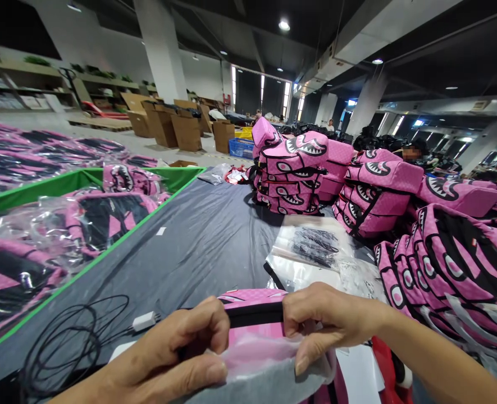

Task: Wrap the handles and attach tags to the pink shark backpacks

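Directly in front of me lies a pink backpack (252, 294) with a black band, partly hidden by both hands. A thin, translucent white sheet (269, 370) covers its near part. My left hand (181, 350) closes on the sheet's left side, thumb stretched along it. Opposite, my right hand (328, 320) pinches the sheet's right side between thumb and bent fingers, its knuckles against the backpack's black band. Beyond the backpack, flat clear plastic bags (315, 247) are spread on the table.
Stacked pink backpacks (292, 174) with shark-mouth prints stand at the back, more (463, 269) at right. A green-edged bin (176, 178) at left holds bagged backpacks. A black cable (75, 331) with white plug (144, 321) lies on the grey-covered table (197, 235). Cardboard boxes (185, 132) stand behind.
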### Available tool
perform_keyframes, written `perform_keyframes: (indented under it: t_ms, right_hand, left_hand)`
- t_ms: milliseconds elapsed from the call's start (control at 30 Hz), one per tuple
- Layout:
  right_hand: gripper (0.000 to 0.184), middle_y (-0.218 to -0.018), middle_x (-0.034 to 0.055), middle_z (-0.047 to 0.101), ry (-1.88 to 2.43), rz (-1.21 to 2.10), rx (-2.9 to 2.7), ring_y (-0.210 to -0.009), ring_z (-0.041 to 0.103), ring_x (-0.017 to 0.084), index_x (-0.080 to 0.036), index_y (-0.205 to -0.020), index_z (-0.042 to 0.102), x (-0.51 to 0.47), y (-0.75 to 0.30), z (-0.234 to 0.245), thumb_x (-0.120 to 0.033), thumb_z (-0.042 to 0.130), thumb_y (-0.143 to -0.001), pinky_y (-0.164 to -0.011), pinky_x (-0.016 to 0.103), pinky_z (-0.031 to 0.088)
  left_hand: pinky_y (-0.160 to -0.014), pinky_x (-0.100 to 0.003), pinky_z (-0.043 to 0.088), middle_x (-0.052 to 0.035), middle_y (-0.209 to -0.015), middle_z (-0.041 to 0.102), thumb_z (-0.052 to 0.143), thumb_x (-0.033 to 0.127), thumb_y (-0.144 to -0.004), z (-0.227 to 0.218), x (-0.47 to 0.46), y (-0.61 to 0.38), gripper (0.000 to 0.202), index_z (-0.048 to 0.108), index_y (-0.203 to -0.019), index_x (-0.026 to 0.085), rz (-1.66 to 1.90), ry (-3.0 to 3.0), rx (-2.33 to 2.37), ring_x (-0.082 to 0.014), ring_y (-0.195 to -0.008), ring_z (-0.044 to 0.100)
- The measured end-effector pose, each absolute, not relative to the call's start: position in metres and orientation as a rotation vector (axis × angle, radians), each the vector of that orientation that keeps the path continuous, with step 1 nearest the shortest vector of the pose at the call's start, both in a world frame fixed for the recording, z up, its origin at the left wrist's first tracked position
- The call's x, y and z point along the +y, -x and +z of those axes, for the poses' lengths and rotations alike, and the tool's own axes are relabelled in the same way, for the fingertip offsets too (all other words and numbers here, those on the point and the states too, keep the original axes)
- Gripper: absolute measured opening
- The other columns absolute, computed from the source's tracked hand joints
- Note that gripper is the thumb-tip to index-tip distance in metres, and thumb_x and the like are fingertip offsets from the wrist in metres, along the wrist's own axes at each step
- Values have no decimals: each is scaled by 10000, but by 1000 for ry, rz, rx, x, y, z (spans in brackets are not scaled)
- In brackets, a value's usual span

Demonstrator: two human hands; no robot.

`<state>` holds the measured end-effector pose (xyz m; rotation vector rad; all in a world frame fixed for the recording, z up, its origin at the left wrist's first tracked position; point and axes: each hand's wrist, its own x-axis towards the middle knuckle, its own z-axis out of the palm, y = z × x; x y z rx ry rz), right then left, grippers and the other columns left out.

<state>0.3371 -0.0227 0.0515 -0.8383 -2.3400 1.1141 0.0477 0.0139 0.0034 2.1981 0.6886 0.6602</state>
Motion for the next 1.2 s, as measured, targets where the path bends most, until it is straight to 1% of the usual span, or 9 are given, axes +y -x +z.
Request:
perform_keyframes:
  t_ms: [67, 133, 300, 533, 700, 900, 967, 1067, 1200]
  right_hand:
    - [519, -666, -56, 453, 890, 1160, -2263, -592, 374, 84, -193, -770, 508, -27, -337, 51, -685, 588, -915, -543, 194, 314]
    - [465, -605, -92, 380, 965, 1155, -2215, -530, 307, 74, -202, -803, 484, -33, -336, 49, -633, 590, -943, -500, 196, 262]
    - [388, -666, -62, 462, 1064, 883, -2269, -574, 364, 87, -201, -863, 511, -41, -332, 43, -558, 505, -1017, -551, 212, 287]
    - [401, -655, -30, 526, 822, 731, -2154, -586, 465, 91, -191, -794, 573, -32, -329, 25, -480, 466, -1051, -580, 203, 366]
    - [389, -646, -4, 555, 570, 767, -2048, -597, 525, 110, -204, -760, 559, -24, -326, 13, -491, 510, -1017, -591, 211, 434]
    - [385, -621, -36, 491, 577, 1067, -2095, -514, 428, 70, -180, -787, 555, -15, -332, 17, -493, 534, -1010, -499, 180, 359]
    - [422, -569, -76, 444, 610, 1203, -2108, -458, 352, 49, -180, -795, 538, -15, -334, 17, -564, 625, -946, -437, 165, 283]
    - [603, -476, -141, 325, 681, 1282, -2061, -413, 221, 26, -198, -746, 472, -17, -334, 13, -697, 807, -697, -377, 167, 167]
    - [782, -502, -133, 249, 804, 1199, -2122, -483, 167, 34, -212, -658, 345, -27, -334, 10, -851, 773, -515, -399, 205, 118]
  left_hand:
    - [-573, -188, 458, 30, -792, 562, 505, 607, -950, 2, 17, -45, 380, 594, -952, 237, 544, -2114, 640, -119, -662, 528]
    - [-651, -203, 437, 33, -797, 579, 565, 560, -937, 6, 20, -44, 324, 605, -910, 240, 475, -2206, 578, -127, -721, 526]
    - [-736, -239, 445, 3, -826, 573, 479, 569, -994, 17, 22, -48, 388, 516, -816, 226, 535, -2239, 473, -153, -813, 520]
    - [-583, -225, 400, 44, -658, 396, 505, 604, -972, -3, 23, -59, 454, 441, -741, 218, 697, -2014, 306, -112, -618, 412]
    - [-578, -199, 409, 46, -643, 454, 544, 536, -981, -12, 19, -53, 392, 521, -759, 214, 863, -2250, 339, -95, -586, 445]
    - [-606, -188, 433, 36, -689, 561, 545, 582, -960, -2, 22, -52, 396, 618, -802, 226, 873, -2209, 519, -101, -623, 510]
    - [-536, -184, 388, 46, -669, 514, 576, 568, -937, 4, 31, -54, 385, 593, -786, 213, 694, -2113, 444, -91, -584, 459]
    - [-470, -194, 278, 66, -631, 389, 589, 520, -933, 9, 43, -61, 369, 520, -771, 196, 520, -1944, 334, -76, -538, 334]
    - [-525, -215, 258, 63, -627, 371, 629, 504, -913, 14, 41, -75, 387, 500, -739, 183, 572, -1770, 368, -81, -577, 311]
